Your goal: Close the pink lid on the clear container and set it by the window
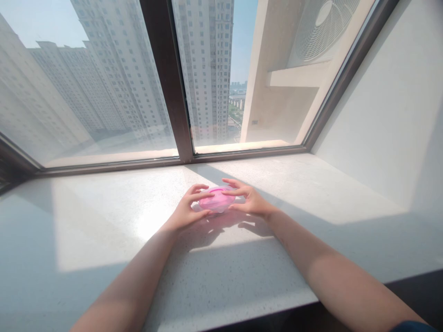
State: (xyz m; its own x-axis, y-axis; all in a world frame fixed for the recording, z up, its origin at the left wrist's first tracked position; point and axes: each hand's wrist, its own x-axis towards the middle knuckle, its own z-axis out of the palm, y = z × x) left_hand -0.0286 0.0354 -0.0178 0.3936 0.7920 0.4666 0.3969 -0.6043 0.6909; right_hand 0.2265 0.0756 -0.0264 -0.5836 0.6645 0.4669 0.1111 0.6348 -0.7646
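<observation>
A small pink plastic container (218, 200) with a see-through rim and lid sits on the sunlit windowsill, between my two hands. My left hand (191, 206) holds it from the left, thumb at the near edge and fingers curved over the top. From the other side, my right hand (249, 199) grips it, with the thumb low at the near edge and a finger laid on the lid. One right finger is raised off at the far side. What is inside the container I cannot make out.
The pale speckled windowsill (242, 272) ends at a dark front edge. Behind it stand glass panes with a dark brown window frame (169, 83). A white wall (387, 115) closes the right side. Outside are tall buildings and an air-conditioner fan (321, 27).
</observation>
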